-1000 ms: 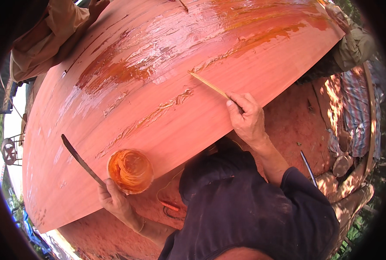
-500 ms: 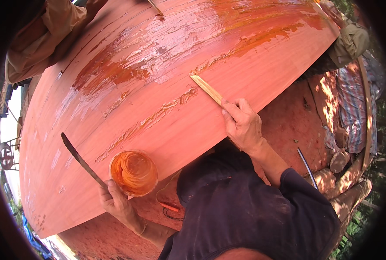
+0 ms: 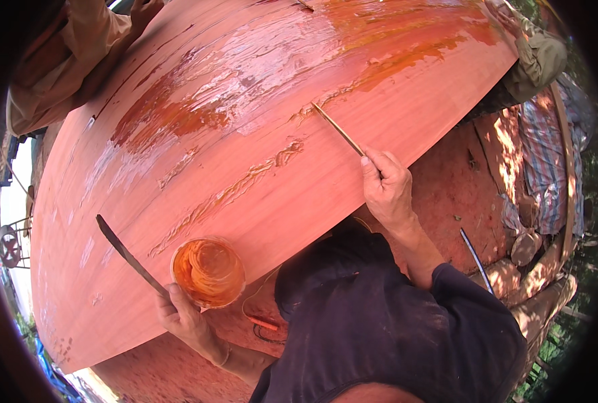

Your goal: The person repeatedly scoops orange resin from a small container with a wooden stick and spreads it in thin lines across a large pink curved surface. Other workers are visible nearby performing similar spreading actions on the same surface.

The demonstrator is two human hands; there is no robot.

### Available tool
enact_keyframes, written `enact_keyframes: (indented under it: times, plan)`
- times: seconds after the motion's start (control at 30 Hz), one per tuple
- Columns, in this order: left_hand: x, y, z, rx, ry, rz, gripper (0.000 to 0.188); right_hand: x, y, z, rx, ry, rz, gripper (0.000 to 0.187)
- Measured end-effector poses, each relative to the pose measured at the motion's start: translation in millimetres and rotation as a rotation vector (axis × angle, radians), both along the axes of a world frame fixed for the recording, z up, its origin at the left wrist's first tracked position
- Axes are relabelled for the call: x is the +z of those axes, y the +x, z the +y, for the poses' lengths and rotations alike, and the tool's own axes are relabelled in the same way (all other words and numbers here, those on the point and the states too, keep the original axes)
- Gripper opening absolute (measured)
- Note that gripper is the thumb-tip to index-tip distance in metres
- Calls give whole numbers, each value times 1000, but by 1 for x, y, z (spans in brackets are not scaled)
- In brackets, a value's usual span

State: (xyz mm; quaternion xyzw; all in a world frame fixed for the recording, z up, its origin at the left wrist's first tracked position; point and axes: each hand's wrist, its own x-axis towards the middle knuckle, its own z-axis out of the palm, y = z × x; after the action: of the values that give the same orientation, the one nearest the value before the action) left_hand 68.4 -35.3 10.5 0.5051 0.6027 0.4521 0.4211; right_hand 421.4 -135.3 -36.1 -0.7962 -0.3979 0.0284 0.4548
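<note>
My right hand (image 3: 389, 188) is closed round a thin wooden stick (image 3: 340, 131). The far tip of the stick touches a ridge of brown paste (image 3: 304, 113) on the large reddish wooden hull-like surface (image 3: 299, 191). Gripped in my left hand (image 3: 190, 326) is a dark, slightly curved flat strip (image 3: 125, 251), its end raised over the surface. Against that hand sits a round tub (image 3: 208, 272) of orange-brown paste; whether the fingers also hold it is hidden. A second lumpy paste line (image 3: 228, 191) lies between the tub and the stick.
A person's sleeve (image 3: 87, 50) reaches in at the far left, and another sleeve (image 3: 542, 64) at the far right. Beyond my right arm lie a striped sheet (image 3: 544, 161), logs (image 3: 544, 305) and a thin metal rod (image 3: 477, 260). An orange-handled tool (image 3: 264, 322) lies below the tub.
My right hand has shifted right, and the stick's tip has slid up and right along the paste ridge, turning edge-on. Another stick at the top has moved right. My left hand has barely moved.
</note>
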Motion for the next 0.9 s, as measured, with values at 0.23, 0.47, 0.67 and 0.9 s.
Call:
enact_keyframes:
  times: [0.23,0.47,0.67,0.9]
  plan:
    - [-3,-1,-5,19,7,-33,19,-2,-5,7,91,-43,-109,23]
    - [-2,-5,-8,3,-15,-37,18,8,-19,7,148,-221,-133,25]
    - [-7,-9,-8,14,19,-34,19,9,-1,3,218,-279,-286,28]
    - [-12,-18,-8,-2,14,-62,22,25,26,-8,225,-263,-413,32]
